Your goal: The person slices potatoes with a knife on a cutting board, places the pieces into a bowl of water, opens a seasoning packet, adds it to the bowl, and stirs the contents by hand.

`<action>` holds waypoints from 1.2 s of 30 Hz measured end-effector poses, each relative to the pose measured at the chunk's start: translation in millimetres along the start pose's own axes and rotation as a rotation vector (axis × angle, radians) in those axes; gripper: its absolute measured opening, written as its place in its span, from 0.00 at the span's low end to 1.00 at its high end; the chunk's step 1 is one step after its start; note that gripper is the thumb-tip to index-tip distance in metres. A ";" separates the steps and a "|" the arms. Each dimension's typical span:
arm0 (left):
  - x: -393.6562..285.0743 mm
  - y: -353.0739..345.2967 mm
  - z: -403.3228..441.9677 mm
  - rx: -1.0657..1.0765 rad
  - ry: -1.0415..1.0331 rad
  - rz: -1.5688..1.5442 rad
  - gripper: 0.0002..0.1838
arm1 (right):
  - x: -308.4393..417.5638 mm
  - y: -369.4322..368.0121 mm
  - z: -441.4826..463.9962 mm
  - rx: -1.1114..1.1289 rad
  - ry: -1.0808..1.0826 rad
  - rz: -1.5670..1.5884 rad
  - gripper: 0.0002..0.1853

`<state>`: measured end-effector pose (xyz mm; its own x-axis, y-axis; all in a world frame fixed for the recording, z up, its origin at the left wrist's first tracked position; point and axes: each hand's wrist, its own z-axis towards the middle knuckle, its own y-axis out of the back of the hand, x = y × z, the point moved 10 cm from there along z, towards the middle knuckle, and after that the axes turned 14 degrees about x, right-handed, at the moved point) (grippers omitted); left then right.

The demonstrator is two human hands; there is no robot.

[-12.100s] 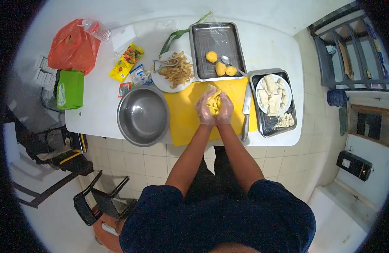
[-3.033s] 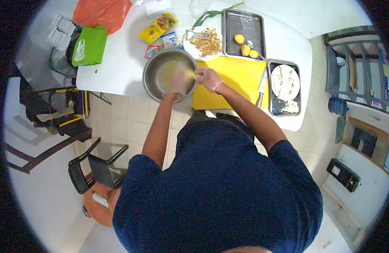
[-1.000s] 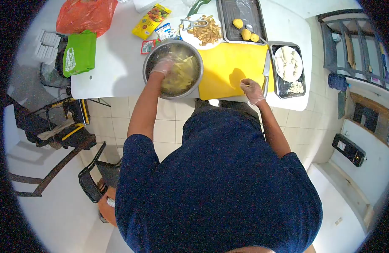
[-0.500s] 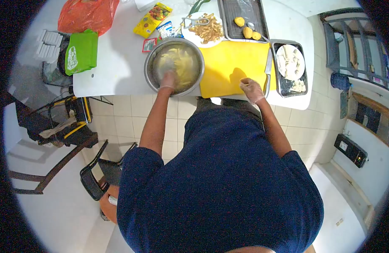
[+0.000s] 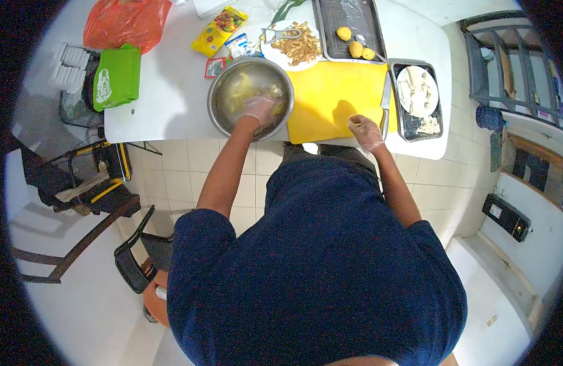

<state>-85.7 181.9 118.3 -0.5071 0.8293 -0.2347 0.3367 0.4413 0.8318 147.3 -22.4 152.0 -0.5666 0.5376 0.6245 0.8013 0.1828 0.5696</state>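
My left hand (image 5: 260, 110), in a clear plastic glove, reaches down into a steel bowl (image 5: 215, 110). Pale yellow cut strips (image 5: 241, 85) lie in the bowl, in what looks like cloudy water. The fingers are blurred among them, and whether they grip any strip is unclear. My right hand (image 5: 367, 132), gloved too, hovers over the near right part of a yellow cutting board (image 5: 318, 91). Its fingers are curled together; what they may hold is hidden. Just right of it, a knife (image 5: 386, 100) lies along the board's edge.
Behind the board, a white plate (image 5: 270, 52) bears brown peelings and a peeler (image 5: 282, 34). A dark tray (image 5: 330, 15) holds yellow peeled potatoes (image 5: 356, 49) and a spoon. Another tray (image 5: 409, 135) carries a plate of pale pieces (image 5: 418, 91). Packets (image 5: 219, 33) and bags (image 5: 118, 76) stand left.
Inside the bowl, my left hand has shifted right, and more of its back shows. My right hand stays at nearly the same spot over the board.
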 end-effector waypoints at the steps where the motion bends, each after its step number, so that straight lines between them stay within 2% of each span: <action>1: -3.3 4.1 0.4 -0.040 0.006 0.086 0.20 | -2.5 0.0 -0.6 0.006 -0.019 0.013 0.18; 3: 48.9 -49.6 31.8 0.033 0.118 -0.201 0.21 | 2.1 1.8 -5.1 0.019 -0.017 0.053 0.19; 4: 58.3 -55.9 35.6 0.096 0.154 -0.221 0.22 | 4.7 2.0 -6.8 0.027 -0.015 0.073 0.19; 5: 67.0 -61.4 38.2 0.159 0.192 -0.240 0.23 | 4.3 2.7 -7.1 0.020 -0.023 0.050 0.19; 7: 61.6 -21.4 15.9 0.337 0.229 -0.032 0.27 | 1.2 1.8 -6.9 0.013 -0.037 0.004 0.19; 10: 80.4 -6.7 0.6 0.178 0.290 -0.149 0.34 | -2.1 1.1 -5.1 0.000 0.027 -0.009 0.19; 16: 93.9 -34.7 -7.5 0.032 0.241 -0.227 0.37 | -7.8 -0.8 1.1 0.024 -0.004 0.004 0.19; 19: 51.5 -27.4 -12.6 0.217 0.233 -0.119 0.34 | -3.7 -3.4 4.3 0.027 0.053 0.016 0.19; 21: 52.0 -67.6 6.8 0.309 0.191 -0.053 0.31 | -2.3 -5.5 6.8 0.038 0.056 0.026 0.19; 23: 45.2 -64.2 4.7 0.203 0.163 -0.137 0.27 | -0.2 -7.3 8.7 0.044 0.063 0.021 0.19; 24: 32.1 -37.8 -12.9 0.050 0.155 -0.253 0.25 | 0.6 -7.6 9.5 0.043 0.069 0.011 0.19; 26: 24.5 -12.7 -25.2 -0.097 0.153 -0.474 0.22 | 2.0 -7.5 10.6 0.041 0.075 -0.004 0.19; 30: 33.7 -35.3 -7.9 -0.075 0.121 -0.852 0.15 | 5.1 -2.5 9.3 0.032 0.050 -0.006 0.20; 32: 34.4 -31.1 1.8 -0.073 0.032 -0.811 0.14 | 6.2 1.8 5.8 0.024 0.040 -0.004 0.20; 34: 22.8 4.7 -0.2 -0.075 -0.098 -0.563 0.14 | 6.9 4.9 3.0 0.014 0.047 -0.005 0.19; 36: 44.9 26.9 -5.8 -0.032 0.125 -0.588 0.14 | 5.3 7.1 1.5 0.005 0.048 -0.041 0.19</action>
<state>-104.0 229.0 133.1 -0.6909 0.4019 -0.6010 -0.0514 0.8019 0.5953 150.3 -17.1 158.5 -0.6077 0.4898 0.6251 0.7779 0.2083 0.5929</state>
